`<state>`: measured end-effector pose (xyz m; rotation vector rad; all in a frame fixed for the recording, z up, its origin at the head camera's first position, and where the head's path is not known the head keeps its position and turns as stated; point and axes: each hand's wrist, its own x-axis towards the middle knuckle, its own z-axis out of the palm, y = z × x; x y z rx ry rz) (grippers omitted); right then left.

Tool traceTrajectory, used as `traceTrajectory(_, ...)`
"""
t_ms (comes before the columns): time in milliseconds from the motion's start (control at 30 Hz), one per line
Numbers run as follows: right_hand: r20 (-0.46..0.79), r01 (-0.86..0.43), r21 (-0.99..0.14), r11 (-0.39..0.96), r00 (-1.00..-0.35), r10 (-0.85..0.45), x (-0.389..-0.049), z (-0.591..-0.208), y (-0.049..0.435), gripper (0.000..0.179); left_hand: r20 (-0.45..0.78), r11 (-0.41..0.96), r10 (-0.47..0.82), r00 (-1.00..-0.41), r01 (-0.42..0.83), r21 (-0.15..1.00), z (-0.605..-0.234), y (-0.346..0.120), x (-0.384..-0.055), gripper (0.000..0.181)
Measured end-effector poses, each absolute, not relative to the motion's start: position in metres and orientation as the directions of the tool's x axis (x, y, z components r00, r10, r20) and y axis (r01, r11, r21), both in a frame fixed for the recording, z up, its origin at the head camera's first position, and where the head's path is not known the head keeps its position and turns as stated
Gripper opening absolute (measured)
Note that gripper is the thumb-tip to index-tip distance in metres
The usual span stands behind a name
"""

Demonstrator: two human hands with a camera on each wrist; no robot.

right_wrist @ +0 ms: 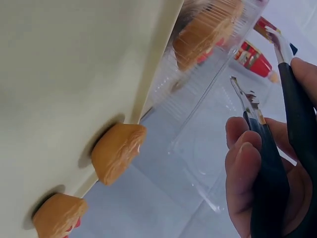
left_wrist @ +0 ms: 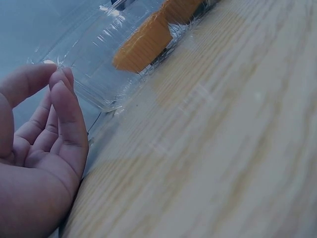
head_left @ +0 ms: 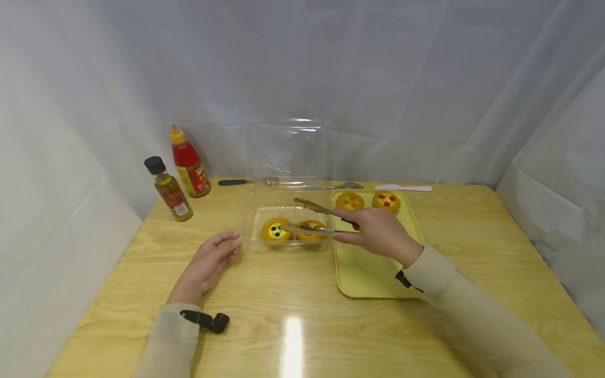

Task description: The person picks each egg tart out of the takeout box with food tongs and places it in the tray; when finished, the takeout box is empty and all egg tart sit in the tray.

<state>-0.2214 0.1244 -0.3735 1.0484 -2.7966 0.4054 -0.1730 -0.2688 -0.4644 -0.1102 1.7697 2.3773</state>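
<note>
Wooden table beneath, right hand gripping empty, spread tongs over the clear container, two tarts inside; left hand pinches its eight-o'clock edge. Snagging tongs could tip it.

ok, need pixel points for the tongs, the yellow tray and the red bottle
tongs [right_wrist: 270, 183]: right wrist view, on one black handle
yellow tray [head_left: 371, 273]: head view, on the bare near part of its surface
red bottle [head_left: 186, 156]: head view, on the red upper body, below the yellow cap
</note>
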Motion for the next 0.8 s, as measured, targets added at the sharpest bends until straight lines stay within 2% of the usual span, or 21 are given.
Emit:
traceTrajectory(167,0.150,-0.675,-0.186,0.714,-0.737,-0.659,-0.228,-0.372,0.113,0.062,-0.161,-0.275,0.096,-0.982,-0.181,0.944,-0.465,-0.267,-0.175,0.014)
traceTrajectory(467,0.013,-0.689,-0.088,0.719,-0.723,-0.691,-0.241,-0.364,0.092,0.066,-0.168,-0.271,0.092,-0.981,-0.187,0.944,-0.466,-0.266,-0.173,0.014)
traceTrajectory(800,-0.033,-0.701,-0.040,0.712,-0.711,-0.702,-0.250,-0.367,0.074,0.065,-0.154,-0.280,0.096,-0.983,-0.175,0.944,-0.465,-0.267,-0.173,0.014)
